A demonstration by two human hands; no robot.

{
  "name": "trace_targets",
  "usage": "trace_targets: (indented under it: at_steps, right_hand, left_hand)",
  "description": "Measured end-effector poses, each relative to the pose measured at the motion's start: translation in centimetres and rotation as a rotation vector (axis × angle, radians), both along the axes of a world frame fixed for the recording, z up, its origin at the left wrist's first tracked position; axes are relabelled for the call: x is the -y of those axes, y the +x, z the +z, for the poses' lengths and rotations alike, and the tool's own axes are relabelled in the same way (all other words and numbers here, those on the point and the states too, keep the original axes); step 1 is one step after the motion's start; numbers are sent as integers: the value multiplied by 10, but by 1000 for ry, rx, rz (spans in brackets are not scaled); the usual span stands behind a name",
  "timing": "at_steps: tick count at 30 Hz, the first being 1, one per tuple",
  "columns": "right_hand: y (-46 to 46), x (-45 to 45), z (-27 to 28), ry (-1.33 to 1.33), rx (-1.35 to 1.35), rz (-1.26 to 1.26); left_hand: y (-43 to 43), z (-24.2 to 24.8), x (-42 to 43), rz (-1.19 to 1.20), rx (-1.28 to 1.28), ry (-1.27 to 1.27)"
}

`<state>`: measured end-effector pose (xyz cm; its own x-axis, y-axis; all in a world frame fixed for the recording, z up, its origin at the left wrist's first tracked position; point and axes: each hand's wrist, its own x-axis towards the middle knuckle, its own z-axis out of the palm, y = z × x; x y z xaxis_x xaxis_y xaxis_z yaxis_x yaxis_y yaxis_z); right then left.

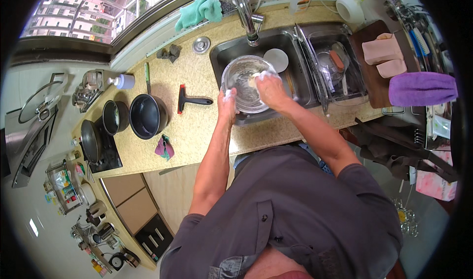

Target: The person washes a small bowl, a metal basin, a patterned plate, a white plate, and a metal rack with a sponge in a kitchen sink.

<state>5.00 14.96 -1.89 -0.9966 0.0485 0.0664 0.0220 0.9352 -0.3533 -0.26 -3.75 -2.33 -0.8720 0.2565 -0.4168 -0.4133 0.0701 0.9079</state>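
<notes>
A large clear bowl (245,101) with suds inside is tilted over the left sink basin (218,57). My left hand (227,103), foamy at the thumb, grips the bowl's left rim. Inside the bowl my right hand (270,90) presses a pale, sudsy sponge or cloth (254,80) against the wall; foam covers its fingers and hides part of what it holds. Behind the bowl a white round dish (276,60) lies in the basin, with chopsticks or a similar thin wooden utensil (289,83) near it. The chrome faucet (244,13) hangs above, with no water visible from its spout.
Left of the sink are a squeegee (196,100), a black pot (147,116), a smaller pot (115,117), a knife (147,75) and a crumpled cloth (164,148). To the right, a dish rack (312,64) divides the basins; a brown cutting board (377,88) holds folded pink cloths (382,51).
</notes>
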Motion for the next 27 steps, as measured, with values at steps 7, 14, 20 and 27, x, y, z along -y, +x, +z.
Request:
trace_targets:
  at_steps: [7, 14, 20, 27]
  right_hand:
    - [-42, 8, 10, -97, -156, 65]
    - [-29, 35, -6, -464, 22, 104]
    - [-51, -19, 27, 36, -319, 93]
    - [-11, -5, 3, -159, 25, 130]
  left_hand:
    - [7, -2, -16, -73, -195, -193]
    - [7, 12, -15, 110, 69, -91]
    - [12, 22, -7, 34, 0, -233]
    - [-7, 31, -1, 218, -41, -148]
